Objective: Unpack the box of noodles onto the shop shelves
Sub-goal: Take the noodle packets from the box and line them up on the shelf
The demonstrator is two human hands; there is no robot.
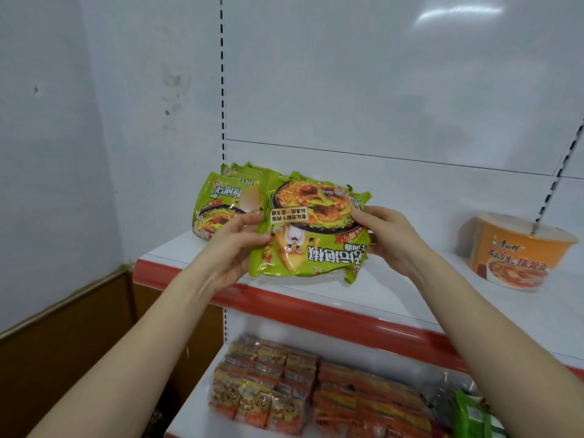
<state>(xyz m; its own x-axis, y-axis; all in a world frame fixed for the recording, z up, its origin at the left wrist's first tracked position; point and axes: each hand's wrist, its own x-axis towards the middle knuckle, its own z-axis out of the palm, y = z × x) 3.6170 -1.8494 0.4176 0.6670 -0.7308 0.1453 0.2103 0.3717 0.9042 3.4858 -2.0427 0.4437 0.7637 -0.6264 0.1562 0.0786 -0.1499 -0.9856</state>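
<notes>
I hold a stack of green noodle packets [313, 229] upside down over the front of the white shelf [410, 298]. My left hand [235, 248] grips the stack's left edge and my right hand [387, 233] grips its right edge. Behind it, more green noodle packets [218, 207] stand upright at the shelf's left end, against the back panel. The box is not in view.
An orange noodle bowl [518, 251] lies tilted at the shelf's right. A red price strip [316, 314] runs along the shelf's front edge. The lower shelf holds rows of orange packets [309, 390] and a green pack [474, 415]. A brown panel [63, 343] stands at the left.
</notes>
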